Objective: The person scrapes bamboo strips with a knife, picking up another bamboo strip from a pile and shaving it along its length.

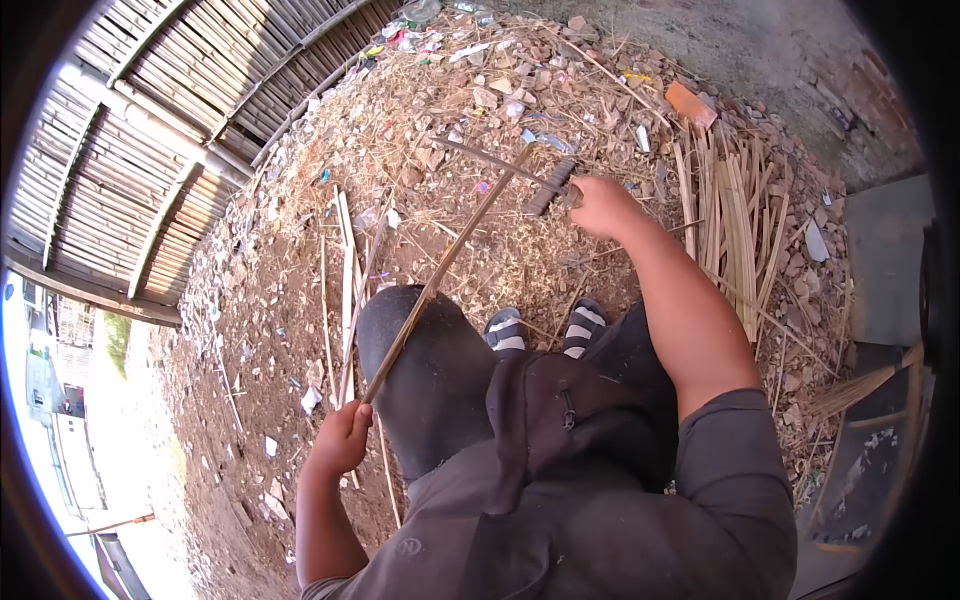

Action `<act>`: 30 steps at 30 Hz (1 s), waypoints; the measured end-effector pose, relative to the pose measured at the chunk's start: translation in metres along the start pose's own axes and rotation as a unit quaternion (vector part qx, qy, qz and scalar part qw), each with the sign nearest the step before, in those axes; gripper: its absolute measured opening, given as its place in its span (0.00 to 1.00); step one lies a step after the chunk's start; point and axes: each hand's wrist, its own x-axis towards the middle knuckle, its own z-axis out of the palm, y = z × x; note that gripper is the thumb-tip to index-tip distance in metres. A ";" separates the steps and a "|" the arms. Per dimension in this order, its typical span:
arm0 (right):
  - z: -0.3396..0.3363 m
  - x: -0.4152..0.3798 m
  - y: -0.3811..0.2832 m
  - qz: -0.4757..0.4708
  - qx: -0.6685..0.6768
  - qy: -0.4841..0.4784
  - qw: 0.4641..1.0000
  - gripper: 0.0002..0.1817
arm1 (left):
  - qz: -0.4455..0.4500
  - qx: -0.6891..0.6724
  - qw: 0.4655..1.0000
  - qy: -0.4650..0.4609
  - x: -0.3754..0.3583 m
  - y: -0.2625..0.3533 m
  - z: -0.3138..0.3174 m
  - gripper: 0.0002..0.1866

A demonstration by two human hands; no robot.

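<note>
My left hand (343,437) is closed round the lower end of a long bamboo strip (440,268). The strip slants up across my right-angled left knee, its far end out over the ground. In my right hand (603,208) is a knife, the handle hidden by my fingers. Its long thin blade (478,153) points left and crosses the strip close to the far end. A dark ridged block (552,187) lies on the ground just beyond my right hand, partly overlapped by the knife.
Split bamboo strips (738,225) are piled on the right, and a few more strips (347,290) lie left of my knee. Stones and litter cover the ground. A bamboo fence (150,120) stands at left, an orange brick (690,105) by the wall. My sandalled feet (507,328) are below.
</note>
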 end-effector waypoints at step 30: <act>0.003 0.001 0.011 0.073 0.060 0.114 0.989 0.24 | -0.047 -0.109 0.991 -0.063 0.000 -0.042 0.008 0.27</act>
